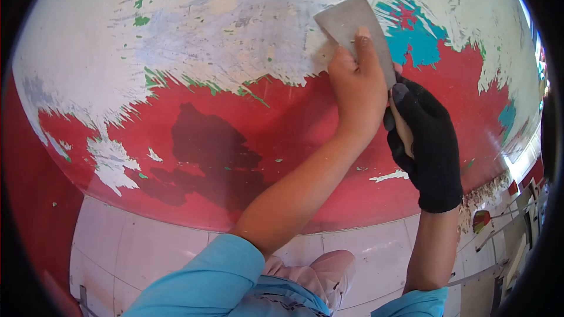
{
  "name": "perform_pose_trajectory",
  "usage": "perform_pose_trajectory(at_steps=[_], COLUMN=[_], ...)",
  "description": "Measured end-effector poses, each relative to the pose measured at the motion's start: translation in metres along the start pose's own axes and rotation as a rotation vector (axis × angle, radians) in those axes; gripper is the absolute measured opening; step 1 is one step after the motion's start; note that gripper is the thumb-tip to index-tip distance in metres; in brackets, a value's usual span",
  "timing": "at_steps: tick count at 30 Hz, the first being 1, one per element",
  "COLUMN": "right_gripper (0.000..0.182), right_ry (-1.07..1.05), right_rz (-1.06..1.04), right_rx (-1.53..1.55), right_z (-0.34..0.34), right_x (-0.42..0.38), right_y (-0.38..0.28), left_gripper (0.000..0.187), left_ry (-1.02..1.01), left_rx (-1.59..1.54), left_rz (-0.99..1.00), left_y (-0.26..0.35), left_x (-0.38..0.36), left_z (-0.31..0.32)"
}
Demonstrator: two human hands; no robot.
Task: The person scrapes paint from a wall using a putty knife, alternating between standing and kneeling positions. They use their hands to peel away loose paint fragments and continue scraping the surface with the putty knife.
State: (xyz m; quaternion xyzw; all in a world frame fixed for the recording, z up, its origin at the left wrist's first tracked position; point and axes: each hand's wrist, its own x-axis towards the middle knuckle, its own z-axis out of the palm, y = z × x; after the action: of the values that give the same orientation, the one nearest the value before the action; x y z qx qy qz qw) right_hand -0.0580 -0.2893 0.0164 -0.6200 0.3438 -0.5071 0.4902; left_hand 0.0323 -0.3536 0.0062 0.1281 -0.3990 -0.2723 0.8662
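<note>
A wide flat metal scraper (367, 20) lies tilted against the wall (282, 135), its broad edge toward the upper left. Around its wooden handle (402, 126) my right hand (426, 141), in a black glove, is closed. My bare left hand (359, 85) presses on the blade, one finger stretched along its face and the others partly hidden. Red paint covers the wall's lower part, with ragged white, green and blue patches above. A blue patch (420, 44) shows just right of the blade.
Pale floor tiles (141, 240) run along the foot of the wall. Paint flakes (484, 194) gather at the lower right, near a red and green object (480, 221) and several long pieces. A dark red surface (35, 199) stands at the far left.
</note>
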Motion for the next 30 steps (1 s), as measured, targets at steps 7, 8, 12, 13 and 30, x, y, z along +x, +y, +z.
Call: perform_pose_trajectory(at_steps=[7, 8, 12, 13, 30], right_gripper=[0.03, 0.031, 0.033, 0.033, 0.017], right_ry=[0.037, 0.031, -0.001, -0.01, -0.128], right_rz=[-0.065, -0.066, -0.097, -0.092, 0.02], right_rx=[-0.035, 0.008, 0.006, 0.026, -0.084], right_z=[0.011, 0.014, 0.017, 0.02, 0.007], right_x=[0.005, 0.005, 0.005, 0.007, -0.074], right_y=[0.002, 0.006, 0.002, 0.001, 0.176], left_gripper=[0.034, 0.033, 0.03, 0.03, 0.036], left_ry=[0.011, -0.012, -0.008, -0.006, -0.143], left_rx=[-0.058, 0.028, 0.043, 0.053, 0.353], left_rz=[-0.03, -0.076, -0.061, -0.049, -0.76], left_y=[0.004, 0.002, 0.019, 0.017, 0.02], left_x=[0.003, 0.004, 0.023, 0.019, -0.105], left_z=[0.0, -0.007, -0.009, -0.01, -0.186])
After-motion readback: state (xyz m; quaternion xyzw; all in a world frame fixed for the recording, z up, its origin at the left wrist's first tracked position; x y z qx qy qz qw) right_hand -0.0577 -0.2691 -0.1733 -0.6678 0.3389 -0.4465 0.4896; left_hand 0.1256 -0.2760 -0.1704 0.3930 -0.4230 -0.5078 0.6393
